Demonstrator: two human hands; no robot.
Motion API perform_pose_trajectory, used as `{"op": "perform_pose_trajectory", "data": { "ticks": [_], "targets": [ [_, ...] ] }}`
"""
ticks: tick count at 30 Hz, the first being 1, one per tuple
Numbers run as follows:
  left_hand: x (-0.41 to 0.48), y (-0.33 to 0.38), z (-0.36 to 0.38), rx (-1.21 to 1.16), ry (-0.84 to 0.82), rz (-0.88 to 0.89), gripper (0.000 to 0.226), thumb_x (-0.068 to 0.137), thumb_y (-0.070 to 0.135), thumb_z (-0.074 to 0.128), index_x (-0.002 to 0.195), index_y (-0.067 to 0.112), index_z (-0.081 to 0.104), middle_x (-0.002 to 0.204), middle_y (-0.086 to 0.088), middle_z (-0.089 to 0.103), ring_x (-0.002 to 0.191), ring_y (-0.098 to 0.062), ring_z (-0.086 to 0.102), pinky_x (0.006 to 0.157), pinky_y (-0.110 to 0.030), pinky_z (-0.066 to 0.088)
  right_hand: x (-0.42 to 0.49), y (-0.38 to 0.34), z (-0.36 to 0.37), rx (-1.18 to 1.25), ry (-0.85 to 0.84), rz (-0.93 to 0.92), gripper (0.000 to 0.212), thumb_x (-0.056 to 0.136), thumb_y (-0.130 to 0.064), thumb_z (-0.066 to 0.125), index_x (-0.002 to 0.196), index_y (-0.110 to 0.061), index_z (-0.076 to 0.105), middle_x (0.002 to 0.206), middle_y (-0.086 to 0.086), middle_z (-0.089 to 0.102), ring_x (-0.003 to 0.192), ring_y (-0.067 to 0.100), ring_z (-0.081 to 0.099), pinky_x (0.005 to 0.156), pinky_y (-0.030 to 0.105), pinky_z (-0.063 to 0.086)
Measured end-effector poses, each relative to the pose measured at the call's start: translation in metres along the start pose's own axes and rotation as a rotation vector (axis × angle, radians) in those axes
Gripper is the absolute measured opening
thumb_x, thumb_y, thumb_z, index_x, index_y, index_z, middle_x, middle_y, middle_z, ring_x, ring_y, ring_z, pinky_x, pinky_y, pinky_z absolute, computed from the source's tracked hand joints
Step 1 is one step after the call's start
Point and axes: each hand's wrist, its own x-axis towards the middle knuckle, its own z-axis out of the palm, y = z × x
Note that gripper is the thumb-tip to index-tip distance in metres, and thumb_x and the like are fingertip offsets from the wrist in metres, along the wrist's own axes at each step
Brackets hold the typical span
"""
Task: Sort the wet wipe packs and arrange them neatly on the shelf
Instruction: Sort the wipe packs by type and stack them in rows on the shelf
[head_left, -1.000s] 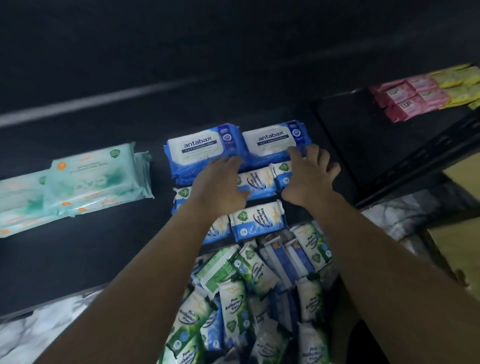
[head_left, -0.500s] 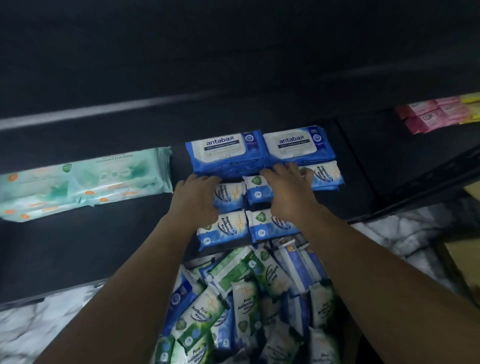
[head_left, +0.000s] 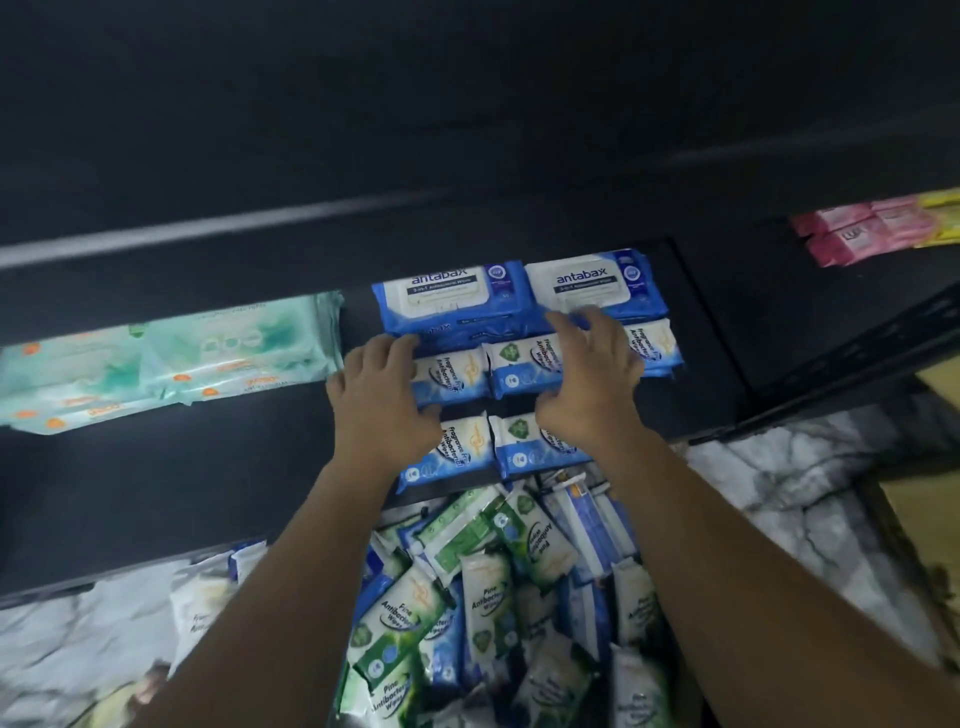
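Two large blue Antabax packs (head_left: 447, 296) (head_left: 592, 283) lie side by side at the back of the black shelf (head_left: 208, 483). In front of them runs a row of small blue antibacterial wipe packs (head_left: 454, 374), with two more small blue packs (head_left: 462, 452) nearer the shelf edge. My left hand (head_left: 384, 395) rests on the left end of that row, thumb at a pack's front edge. My right hand (head_left: 587, 384) lies spread over the middle pack (head_left: 519, 364), its fingertips touching the right Antabax pack. Neither hand lifts anything.
Pale teal wipe packs (head_left: 171, 364) lie on the shelf to the left. Below the shelf edge sits a heap of several green and blue small packs (head_left: 493, 597). Pink packs (head_left: 857, 234) and yellow packs (head_left: 940, 208) are on the neighbouring shelf at right. Marble floor (head_left: 805, 493) lies beneath.
Both hands drew back from the Antabax packs onto the small blue row, and the right hand's fingers have now spread forward again. The view has shifted slightly.
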Motion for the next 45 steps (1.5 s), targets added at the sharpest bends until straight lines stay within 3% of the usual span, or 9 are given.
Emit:
{"op": "perform_pose_trajectory", "data": {
  "ticks": [3, 8, 15, 26, 31, 34, 35, 39, 45],
  "targets": [
    [-0.029, 0.002, 0.001, -0.142, 0.162, 0.035, 0.059, 0.075, 0.032, 0.072, 0.131, 0.021, 0.057, 0.131, -0.004, 0.051, 0.118, -0.031, 0.046, 0.089, -0.047, 0.041, -0.034, 0.004, 0.002, 0.198, 0.037, 0.180, 0.067, 0.064, -0.019, 0.071, 0.123, -0.041, 0.048, 0.136, -0.001, 0.027, 0.128, 0.028, 0.028, 0.103, 0.050, 0.027],
    [-0.078, 0.001, 0.023, -0.124, 0.117, 0.083, 0.041, 0.070, 0.031, 0.074, 0.110, 0.021, 0.070, 0.113, -0.002, 0.059, 0.097, -0.030, 0.052, 0.074, -0.041, 0.049, -0.082, 0.009, 0.033, 0.149, -0.003, 0.079, 0.057, 0.065, -0.018, 0.074, 0.117, -0.039, 0.061, 0.134, -0.004, 0.033, 0.126, 0.024, 0.029, 0.097, 0.048, 0.030],
    [-0.081, -0.012, 0.039, -0.163, 0.098, 0.114, 0.040, 0.071, 0.006, 0.084, 0.109, 0.016, 0.073, 0.113, -0.002, 0.060, 0.098, -0.028, 0.047, 0.082, -0.039, 0.048, -0.081, 0.018, 0.052, 0.147, 0.108, 0.022, 0.049, 0.070, -0.006, 0.078, 0.110, -0.034, 0.074, 0.134, 0.000, 0.051, 0.125, 0.031, 0.043, 0.090, 0.052, 0.039],
    [-0.084, -0.010, 0.036, -0.164, 0.122, 0.063, 0.044, 0.075, 0.012, 0.082, 0.117, 0.015, 0.067, 0.119, -0.008, 0.055, 0.101, -0.032, 0.048, 0.084, -0.043, 0.048, -0.087, 0.018, 0.043, 0.185, 0.155, 0.124, 0.060, 0.070, -0.008, 0.069, 0.126, -0.028, 0.065, 0.146, 0.003, 0.042, 0.131, 0.032, 0.034, 0.096, 0.054, 0.035],
    [-0.146, 0.000, 0.017, -0.345, 0.108, -0.221, 0.018, 0.083, 0.012, 0.068, 0.089, 0.020, 0.055, 0.083, 0.000, 0.053, 0.074, -0.027, 0.054, 0.061, -0.034, 0.041, -0.157, 0.033, 0.047, 0.285, 0.081, 0.355, 0.054, 0.069, -0.018, 0.058, 0.122, -0.010, 0.067, 0.120, 0.014, 0.061, 0.106, 0.041, 0.055, 0.083, 0.048, 0.050],
    [-0.196, 0.006, 0.021, -0.297, -0.137, -0.383, 0.021, 0.090, 0.020, 0.057, 0.072, 0.025, 0.048, 0.066, 0.003, 0.056, 0.067, -0.022, 0.059, 0.058, -0.029, 0.042, -0.201, 0.045, 0.060, 0.346, -0.054, 0.456, 0.003, 0.081, -0.013, 0.062, 0.079, -0.014, 0.062, 0.073, 0.008, 0.053, 0.073, 0.035, 0.054, 0.067, 0.036, 0.041],
    [-0.212, 0.004, 0.027, -0.241, -0.226, -0.380, 0.020, 0.091, 0.024, 0.054, 0.071, 0.024, 0.051, 0.069, 0.001, 0.061, 0.071, -0.022, 0.064, 0.061, -0.031, 0.049, -0.212, 0.046, 0.062, 0.334, -0.086, 0.484, 0.020, 0.086, -0.015, 0.062, 0.070, -0.021, 0.052, 0.067, 0.000, 0.046, 0.071, 0.031, 0.052, 0.067, 0.033, 0.037],
    [-0.254, -0.002, 0.051, -0.079, -0.525, -0.329, 0.028, 0.095, 0.033, 0.046, 0.109, 0.019, 0.066, 0.108, -0.003, 0.068, 0.105, -0.021, 0.065, 0.087, -0.032, 0.055, -0.239, 0.051, 0.070, 0.213, -0.436, 0.442, 0.006, 0.095, -0.013, 0.057, 0.099, -0.017, 0.059, 0.094, 0.001, 0.057, 0.095, 0.024, 0.058, 0.076, 0.026, 0.040],
    [-0.260, 0.009, 0.065, -0.024, -0.489, -0.437, 0.035, 0.099, 0.035, 0.050, 0.126, 0.014, 0.056, 0.117, -0.006, 0.066, 0.107, -0.022, 0.066, 0.085, -0.036, 0.056, -0.244, 0.054, 0.082, 0.241, -0.390, 0.512, 0.018, 0.094, -0.016, 0.056, 0.107, -0.009, 0.068, 0.105, 0.011, 0.069, 0.097, 0.029, 0.066, 0.087, 0.041, 0.057]
  ]
}}
